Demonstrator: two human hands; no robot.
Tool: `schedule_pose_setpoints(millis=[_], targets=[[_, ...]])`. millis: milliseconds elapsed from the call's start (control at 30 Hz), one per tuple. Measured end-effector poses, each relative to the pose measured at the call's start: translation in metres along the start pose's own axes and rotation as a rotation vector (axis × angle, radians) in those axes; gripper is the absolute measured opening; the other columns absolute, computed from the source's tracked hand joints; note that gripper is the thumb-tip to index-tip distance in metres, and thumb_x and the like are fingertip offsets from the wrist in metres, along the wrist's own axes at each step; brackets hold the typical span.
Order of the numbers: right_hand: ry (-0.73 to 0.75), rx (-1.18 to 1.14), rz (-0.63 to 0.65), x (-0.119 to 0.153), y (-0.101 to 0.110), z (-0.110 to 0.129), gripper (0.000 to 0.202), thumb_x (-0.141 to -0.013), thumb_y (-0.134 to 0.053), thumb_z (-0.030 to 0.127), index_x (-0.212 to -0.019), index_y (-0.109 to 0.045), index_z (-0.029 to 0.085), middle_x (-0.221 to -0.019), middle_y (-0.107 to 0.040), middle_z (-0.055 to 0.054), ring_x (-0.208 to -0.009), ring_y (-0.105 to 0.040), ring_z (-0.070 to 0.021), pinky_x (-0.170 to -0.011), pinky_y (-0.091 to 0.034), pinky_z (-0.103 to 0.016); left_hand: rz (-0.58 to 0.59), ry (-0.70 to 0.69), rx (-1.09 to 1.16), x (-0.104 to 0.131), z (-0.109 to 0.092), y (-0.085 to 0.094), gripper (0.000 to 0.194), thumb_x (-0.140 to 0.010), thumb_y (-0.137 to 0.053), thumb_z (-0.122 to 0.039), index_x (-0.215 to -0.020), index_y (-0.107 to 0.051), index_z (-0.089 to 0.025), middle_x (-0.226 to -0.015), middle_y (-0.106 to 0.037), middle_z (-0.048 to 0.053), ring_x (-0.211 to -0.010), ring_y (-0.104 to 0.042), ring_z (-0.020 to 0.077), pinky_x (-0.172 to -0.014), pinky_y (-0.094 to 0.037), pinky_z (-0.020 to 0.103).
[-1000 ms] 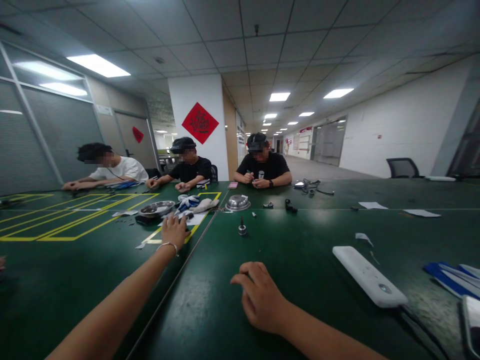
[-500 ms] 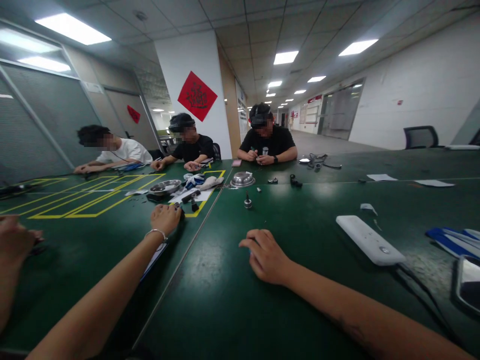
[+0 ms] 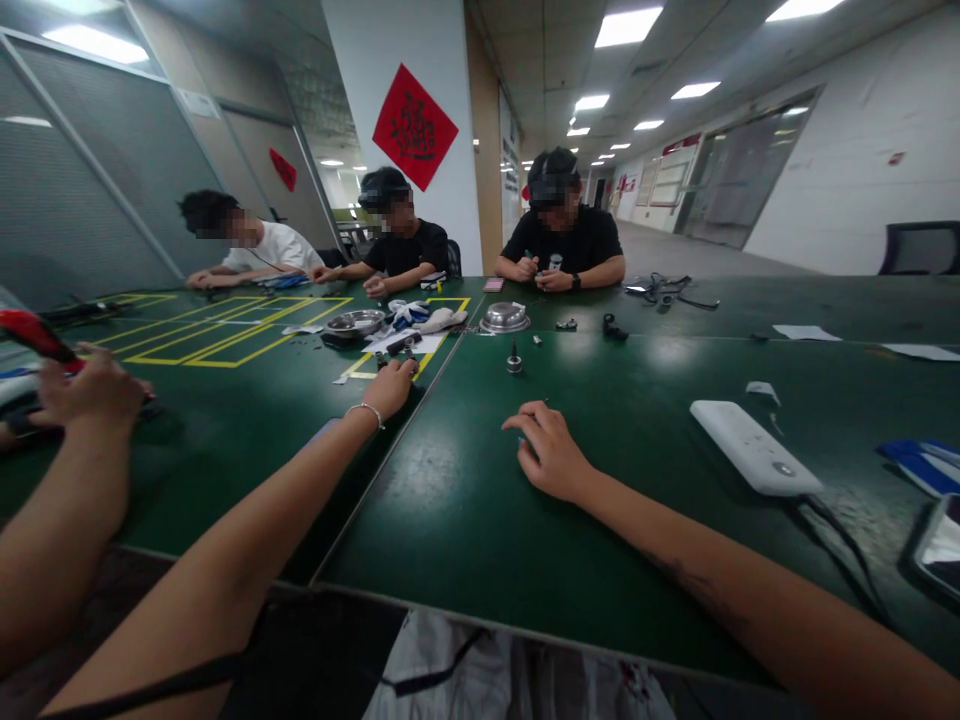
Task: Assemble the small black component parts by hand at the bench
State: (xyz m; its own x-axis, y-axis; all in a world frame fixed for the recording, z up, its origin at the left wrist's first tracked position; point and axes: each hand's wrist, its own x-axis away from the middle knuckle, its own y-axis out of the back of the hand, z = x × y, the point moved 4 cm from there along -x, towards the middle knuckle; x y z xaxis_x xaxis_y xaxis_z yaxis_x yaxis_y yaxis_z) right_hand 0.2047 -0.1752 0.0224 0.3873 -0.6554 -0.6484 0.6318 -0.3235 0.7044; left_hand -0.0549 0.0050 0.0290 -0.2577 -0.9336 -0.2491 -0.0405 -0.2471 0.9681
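Note:
My left hand (image 3: 391,390), with a bracelet at the wrist, is bent palm-down at the near edge of a white sheet (image 3: 427,345). Its fingers are curled, their tips hidden, beside small black cylindrical parts (image 3: 405,342); what they hold cannot be made out. My right hand (image 3: 551,452) rests over the green table, index finger stretched out and thumb apart, holding nothing visible. Beyond it stands a small round metal part with a dark pin (image 3: 514,358) pointing up.
At the left, another person's hand (image 3: 94,390) holds a red and black tool (image 3: 37,338). Metal bowls (image 3: 504,318) and gloves (image 3: 442,320) lie farther back. A white power strip (image 3: 754,448) with a cable is at the right. Several people sit across the table.
The view has tilted down and shifted left, showing the table's near edge. My left hand has reached farther toward the white sheet. A red tool has appeared in the neighbour's hand.

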Motion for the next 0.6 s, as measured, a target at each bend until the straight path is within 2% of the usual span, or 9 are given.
schedule_pose_setpoints(millis=[133, 333, 467, 600], targets=[[-0.023, 0.020, 0.017, -0.001, 0.001, 0.000, 0.033, -0.074, -0.045, 0.004, -0.103, -0.055, 0.014, -0.100, -0.044, -0.009, -0.095, -0.046, -0.0222, -0.086, -0.035, -0.035, 0.022, -0.059, 0.062, 0.001, -0.008, -0.006, 0.032, -0.085, -0.036, -0.016, -0.112, -0.054, -0.018, -0.103, -0.051, 0.009, -0.087, -0.056, 0.0197, -0.083, -0.044, 0.032], [-0.004, 0.065, 0.087, -0.001, -0.001, 0.004, 0.032, -0.075, -0.047, 0.005, -0.105, -0.055, 0.014, -0.102, -0.044, -0.010, -0.097, -0.046, -0.0224, -0.089, -0.033, -0.037, 0.001, -0.115, 0.144, 0.003, -0.028, -0.008, 0.032, -0.086, -0.035, -0.015, -0.108, -0.058, -0.017, -0.109, -0.051, 0.010, -0.097, -0.054, 0.0197, -0.091, -0.041, 0.032], [-0.063, 0.107, 0.109, 0.000, -0.002, 0.002, 0.031, -0.078, -0.046, 0.008, -0.107, -0.053, 0.014, -0.102, -0.043, -0.011, -0.099, -0.045, -0.0230, -0.090, -0.033, -0.039, -0.027, -0.131, 0.181, 0.008, -0.056, -0.009, 0.034, -0.087, -0.033, -0.013, -0.109, -0.058, -0.017, -0.109, -0.056, 0.010, -0.104, -0.052, 0.0210, -0.094, -0.037, 0.036], [-0.143, 0.144, 0.100, 0.001, -0.005, -0.004, 0.033, -0.080, -0.045, 0.012, -0.112, -0.050, 0.014, -0.103, -0.042, -0.012, -0.100, -0.045, -0.0253, -0.089, -0.034, -0.042, -0.064, -0.114, 0.221, 0.017, -0.091, -0.010, 0.030, -0.088, -0.036, -0.018, -0.107, -0.059, -0.017, -0.103, -0.061, 0.011, -0.106, -0.050, 0.0245, -0.097, -0.032, 0.044]])
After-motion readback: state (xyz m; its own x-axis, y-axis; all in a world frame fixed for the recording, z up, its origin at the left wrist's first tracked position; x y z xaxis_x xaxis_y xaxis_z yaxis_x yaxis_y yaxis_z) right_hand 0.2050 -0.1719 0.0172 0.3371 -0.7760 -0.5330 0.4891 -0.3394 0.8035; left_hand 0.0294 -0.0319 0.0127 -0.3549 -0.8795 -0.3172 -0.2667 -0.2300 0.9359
